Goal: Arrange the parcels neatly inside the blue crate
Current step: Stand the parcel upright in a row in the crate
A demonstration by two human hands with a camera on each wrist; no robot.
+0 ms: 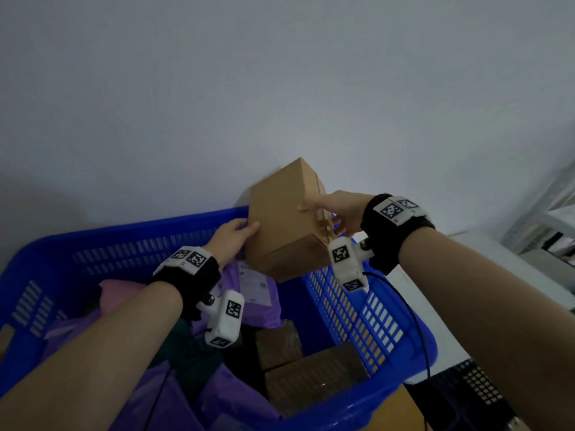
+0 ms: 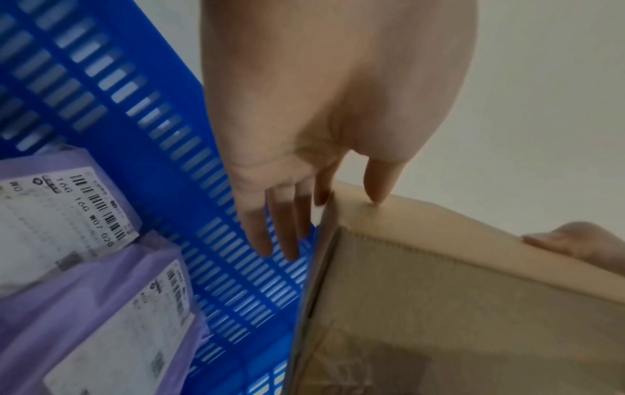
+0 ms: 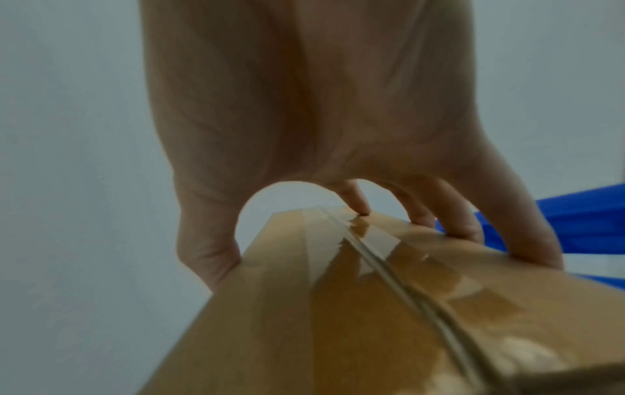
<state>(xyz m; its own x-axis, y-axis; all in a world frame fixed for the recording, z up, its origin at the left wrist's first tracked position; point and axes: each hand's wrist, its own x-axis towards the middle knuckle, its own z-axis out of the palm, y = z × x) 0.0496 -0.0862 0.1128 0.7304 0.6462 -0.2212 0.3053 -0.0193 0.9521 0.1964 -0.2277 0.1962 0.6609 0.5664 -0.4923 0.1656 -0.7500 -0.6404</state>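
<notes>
Wall [image 1: 217,88], pale and plain, fills most of my head view; a white ledge [image 1: 485,259] and a metal shelf [image 1: 541,219] sit to the right. I see the cardboard box [image 1: 280,225] tilted above the blue crate [image 1: 130,237]'s far right corner. My right hand [image 1: 337,209] clasps its taped side; my left hand [image 1: 231,241] presses its left edge with straight fingers. Purple mailers [image 1: 258,293] and brown boxes [image 1: 311,371] lie inside.

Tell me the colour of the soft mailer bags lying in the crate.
Purple, with white printed labels; the mailer bags show best in the left wrist view.
</notes>
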